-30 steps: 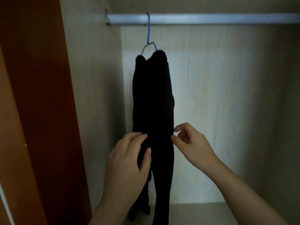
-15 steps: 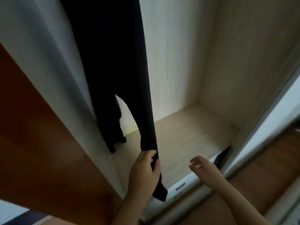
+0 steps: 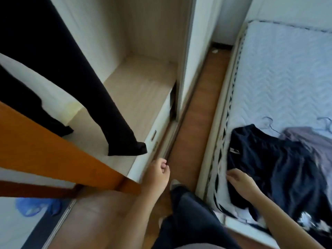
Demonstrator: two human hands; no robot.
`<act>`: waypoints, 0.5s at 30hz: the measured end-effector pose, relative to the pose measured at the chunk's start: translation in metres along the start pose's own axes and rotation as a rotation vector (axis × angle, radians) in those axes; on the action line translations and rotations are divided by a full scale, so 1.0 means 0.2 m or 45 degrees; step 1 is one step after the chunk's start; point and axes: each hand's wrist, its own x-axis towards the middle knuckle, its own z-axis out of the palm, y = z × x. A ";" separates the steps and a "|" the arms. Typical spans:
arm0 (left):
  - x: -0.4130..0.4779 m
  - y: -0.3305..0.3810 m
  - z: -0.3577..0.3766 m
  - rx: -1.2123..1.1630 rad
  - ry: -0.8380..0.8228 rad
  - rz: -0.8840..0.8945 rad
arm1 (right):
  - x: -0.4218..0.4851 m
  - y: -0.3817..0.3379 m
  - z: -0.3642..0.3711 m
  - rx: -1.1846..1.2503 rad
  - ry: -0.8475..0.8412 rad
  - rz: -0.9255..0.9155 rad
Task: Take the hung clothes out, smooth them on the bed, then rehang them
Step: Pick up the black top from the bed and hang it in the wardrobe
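I read this as the switch between garments: the black trousers [image 3: 107, 114] hang inside the wardrobe [image 3: 140, 90] at the left, their cuff hanging in front of the wardrobe's lower front edge, beside the orange door [image 3: 53, 151], and nothing touches them. My left hand [image 3: 158, 173] hangs between wardrobe and bed with its fingers loosely curled, holding nothing. My right hand [image 3: 240, 182] reaches across to the bed [image 3: 278, 69], fingers stretched out flat at the near edge of the dark garment [image 3: 278, 159] that lies crumpled there; I see no pinch or grip on the cloth, only a touch. A mauve garment [image 3: 305, 135] lies just beside the dark one, partly under it, and pale wire hangers [image 3: 269, 123] rest on the mattress behind both. A narrow strip of wooden floor [image 3: 197, 105] separates bed from wardrobe. So I judge the step in hand to be the smoothing of the dark garment, with its rehanging not yet done. The next move, as I see it, calls for both hands on the bed: spread the bunched folds flat and press them out from the middle, then bring a hanger to the garment. The blur makes finer detail of the cloth hard to tell.
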 end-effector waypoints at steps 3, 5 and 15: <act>-0.02 -0.03 0.22 0.018 -0.223 -0.040 | -0.16 0.29 0.03 0.119 0.111 0.195; -0.06 -0.07 0.34 0.063 -0.337 -0.053 | -0.24 0.49 0.10 0.217 0.133 0.357; -0.29 -0.38 0.39 0.285 -0.423 -0.128 | -0.65 0.97 0.42 0.317 0.041 0.716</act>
